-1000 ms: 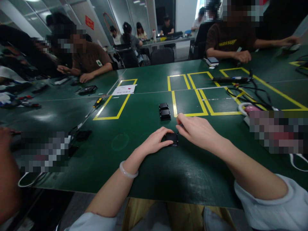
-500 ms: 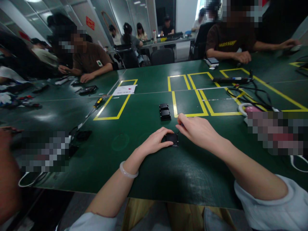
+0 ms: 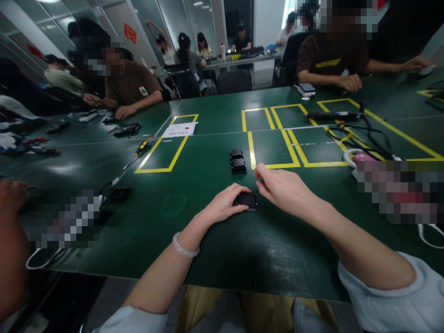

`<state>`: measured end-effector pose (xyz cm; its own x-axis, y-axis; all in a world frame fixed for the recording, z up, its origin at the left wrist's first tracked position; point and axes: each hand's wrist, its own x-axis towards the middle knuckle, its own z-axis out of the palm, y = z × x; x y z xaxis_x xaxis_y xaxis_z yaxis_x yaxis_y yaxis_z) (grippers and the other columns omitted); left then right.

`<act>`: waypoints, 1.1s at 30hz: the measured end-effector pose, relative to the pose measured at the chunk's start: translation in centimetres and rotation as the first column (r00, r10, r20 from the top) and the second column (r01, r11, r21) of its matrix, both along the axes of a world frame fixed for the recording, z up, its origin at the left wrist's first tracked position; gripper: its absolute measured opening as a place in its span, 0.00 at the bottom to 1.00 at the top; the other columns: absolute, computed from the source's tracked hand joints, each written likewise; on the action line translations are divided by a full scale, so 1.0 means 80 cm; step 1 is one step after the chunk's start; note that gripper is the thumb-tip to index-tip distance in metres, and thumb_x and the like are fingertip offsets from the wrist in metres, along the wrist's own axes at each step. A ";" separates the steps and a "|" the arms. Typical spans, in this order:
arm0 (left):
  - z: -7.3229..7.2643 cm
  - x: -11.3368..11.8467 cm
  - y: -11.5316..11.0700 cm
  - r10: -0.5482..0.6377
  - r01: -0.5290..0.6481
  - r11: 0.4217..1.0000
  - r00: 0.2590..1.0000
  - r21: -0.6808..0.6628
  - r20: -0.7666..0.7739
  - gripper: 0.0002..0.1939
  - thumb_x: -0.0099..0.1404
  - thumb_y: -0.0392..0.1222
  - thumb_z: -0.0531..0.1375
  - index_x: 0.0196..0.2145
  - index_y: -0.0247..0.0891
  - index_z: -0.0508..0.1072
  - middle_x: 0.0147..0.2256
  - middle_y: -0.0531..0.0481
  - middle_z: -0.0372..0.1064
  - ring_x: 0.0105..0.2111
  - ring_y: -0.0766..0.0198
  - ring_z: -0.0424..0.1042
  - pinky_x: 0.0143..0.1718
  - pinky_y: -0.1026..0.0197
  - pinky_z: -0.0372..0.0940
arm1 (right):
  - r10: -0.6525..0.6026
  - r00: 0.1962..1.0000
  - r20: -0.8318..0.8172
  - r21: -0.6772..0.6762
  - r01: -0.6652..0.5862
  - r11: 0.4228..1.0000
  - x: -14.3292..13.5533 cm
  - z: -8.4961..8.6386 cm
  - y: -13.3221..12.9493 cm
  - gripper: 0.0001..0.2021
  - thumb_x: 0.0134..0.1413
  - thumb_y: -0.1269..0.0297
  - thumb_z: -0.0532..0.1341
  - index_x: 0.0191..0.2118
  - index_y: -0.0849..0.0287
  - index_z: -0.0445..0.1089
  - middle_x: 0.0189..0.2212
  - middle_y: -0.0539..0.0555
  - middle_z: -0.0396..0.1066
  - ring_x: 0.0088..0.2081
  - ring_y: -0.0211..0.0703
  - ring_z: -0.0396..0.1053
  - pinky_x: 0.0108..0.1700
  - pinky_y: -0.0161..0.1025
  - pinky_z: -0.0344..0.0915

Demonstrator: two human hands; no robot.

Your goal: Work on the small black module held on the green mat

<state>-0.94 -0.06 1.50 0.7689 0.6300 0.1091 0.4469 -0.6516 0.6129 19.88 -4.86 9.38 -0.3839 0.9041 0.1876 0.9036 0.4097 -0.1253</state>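
On the green table, my left hand (image 3: 227, 203) grips a small square black part (image 3: 248, 200), thumb on its near side and fingers on the far side. My right hand (image 3: 279, 185) is closed in a pinch at the part's right edge. A thin dark rod-like tool (image 3: 257, 189) shows just below its fingertips, reaching down to the part's upper right corner; its kind is mostly hidden by the hand. Just beyond my hands, two joined-looking black square parts (image 3: 237, 162) lie in a row, with small pale points along their edges.
Yellow tape (image 3: 270, 166) marks rectangles across the table. A yellow-black screwdriver (image 3: 141, 148) and a white paper sheet (image 3: 179, 130) lie left of centre. Black cables (image 3: 371, 138) and a blurred pinkish object (image 3: 391, 189) sit at the right. Co-workers sit opposite and at far left.
My right hand's fingertips have shifted very slightly over the part's corner. My left hand and the black parts have stayed in place. A co-worker's hand at far left moved a little.
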 end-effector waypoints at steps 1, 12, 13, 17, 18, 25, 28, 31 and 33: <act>-0.001 0.000 0.000 0.000 0.000 1.000 1.000 0.004 0.001 0.19 0.65 0.46 0.62 0.52 0.41 0.66 0.47 0.46 0.65 0.47 0.55 0.68 0.48 0.55 0.64 | 0.005 1.000 -0.007 0.004 -0.005 1.000 0.000 0.000 0.000 0.07 0.64 0.65 0.49 0.44 0.59 0.60 0.31 0.52 0.73 0.29 0.43 0.70 0.29 0.36 0.49; -0.006 0.001 0.000 0.011 -0.011 1.000 1.000 0.026 0.004 0.19 0.66 0.46 0.61 0.53 0.42 0.66 0.46 0.46 0.65 0.47 0.55 0.68 0.49 0.54 0.64 | -0.009 0.999 0.034 0.026 0.008 1.000 -0.002 0.000 0.001 0.11 0.66 0.57 0.49 0.42 0.58 0.62 0.29 0.53 0.74 0.29 0.44 0.70 0.28 0.37 0.48; -0.006 0.001 0.000 0.015 -0.015 0.999 1.000 0.028 0.003 0.19 0.66 0.46 0.61 0.52 0.42 0.66 0.46 0.46 0.65 0.47 0.55 0.68 0.49 0.54 0.64 | -0.007 1.000 0.025 0.030 0.006 1.000 -0.001 0.000 0.001 0.11 0.66 0.57 0.49 0.42 0.58 0.61 0.29 0.53 0.74 0.29 0.44 0.70 0.28 0.37 0.48; -0.007 0.003 0.000 0.019 -0.019 0.999 1.000 0.032 -0.004 0.19 0.66 0.47 0.61 0.52 0.41 0.66 0.47 0.46 0.65 0.47 0.54 0.67 0.49 0.54 0.64 | -0.012 1.000 0.003 0.025 0.012 1.000 0.000 -0.002 0.002 0.11 0.66 0.56 0.49 0.42 0.58 0.61 0.29 0.53 0.74 0.29 0.44 0.70 0.28 0.37 0.49; -0.007 0.003 0.000 0.018 -0.018 0.999 1.000 0.031 -0.003 0.19 0.66 0.46 0.61 0.52 0.41 0.66 0.47 0.46 0.65 0.48 0.54 0.67 0.49 0.54 0.64 | -0.018 1.000 0.009 0.023 0.018 1.000 0.000 -0.002 0.003 0.11 0.66 0.56 0.49 0.42 0.58 0.61 0.29 0.53 0.74 0.29 0.44 0.70 0.28 0.37 0.48; -0.002 0.002 -0.003 0.013 -0.013 1.000 1.000 0.007 0.011 0.18 0.66 0.46 0.61 0.52 0.42 0.66 0.48 0.46 0.66 0.49 0.54 0.67 0.50 0.53 0.63 | -0.017 1.000 0.008 -0.002 0.017 1.000 0.001 0.000 0.003 0.08 0.65 0.64 0.47 0.44 0.58 0.60 0.31 0.53 0.73 0.30 0.43 0.70 0.27 0.37 0.49; -0.003 0.002 -0.003 0.016 -0.016 1.000 1.000 0.010 0.015 0.18 0.66 0.47 0.61 0.52 0.42 0.66 0.47 0.46 0.66 0.48 0.54 0.68 0.50 0.54 0.64 | -0.008 1.000 -0.029 -0.003 0.008 1.000 0.001 0.002 0.000 0.07 0.63 0.65 0.49 0.44 0.58 0.59 0.32 0.53 0.73 0.30 0.42 0.70 0.29 0.37 0.51; -0.004 0.002 -0.002 0.018 -0.018 1.000 1.000 0.018 0.020 0.18 0.66 0.47 0.60 0.52 0.41 0.66 0.47 0.46 0.66 0.48 0.55 0.68 0.50 0.54 0.63 | 0.004 1.000 -0.029 -0.006 -0.004 1.000 0.001 0.003 0.000 0.07 0.64 0.62 0.49 0.42 0.58 0.60 0.31 0.53 0.72 0.31 0.43 0.70 0.29 0.37 0.51; -0.005 0.002 -0.002 0.020 -0.021 1.000 1.000 0.020 0.014 0.18 0.66 0.47 0.60 0.52 0.42 0.66 0.47 0.45 0.66 0.47 0.54 0.68 0.50 0.53 0.63 | 0.002 1.000 -0.003 -0.011 -0.002 1.000 0.001 0.003 0.001 0.09 0.65 0.59 0.49 0.41 0.58 0.61 0.31 0.53 0.73 0.31 0.44 0.70 0.29 0.37 0.50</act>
